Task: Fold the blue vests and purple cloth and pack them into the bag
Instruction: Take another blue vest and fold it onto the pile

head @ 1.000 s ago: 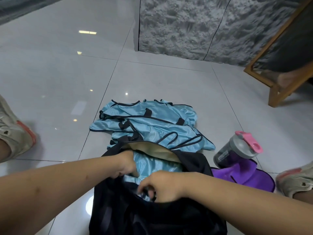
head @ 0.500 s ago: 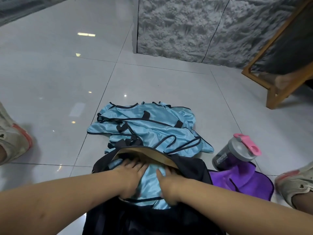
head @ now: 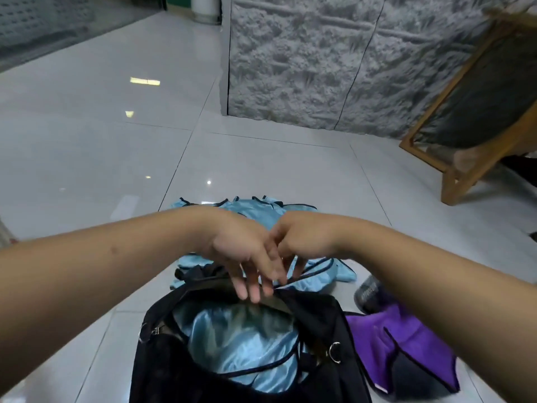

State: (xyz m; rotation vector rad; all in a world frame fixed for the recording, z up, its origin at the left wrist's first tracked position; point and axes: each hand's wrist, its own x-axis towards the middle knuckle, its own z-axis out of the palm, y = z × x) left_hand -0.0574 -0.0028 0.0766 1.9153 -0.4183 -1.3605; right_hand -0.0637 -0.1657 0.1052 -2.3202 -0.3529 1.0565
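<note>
Your left hand and right hand hang side by side above the far rim of the soft black fabric bag, fingers loose and pointing down, gripping nothing. One shiny pale-blue vest with dark trim already lies in the bag's open mouth. The heap of matching pale-blue vests lies on the glossy white tiled floor just beyond the bag, partly hidden by your hands.

The next step looks to be taking another vest from that heap. Pinch one by its trimmed shoulders, lift it free of the tangled straps, and fold it flat on the tiles before packing, because the fabric looks slippery.

The crumpled purple cloth lies beside the bag on the right, under your forearm, touching a dark shaker bottle; mind you don't knock it. A wooden-framed chair stands well apart.
</note>
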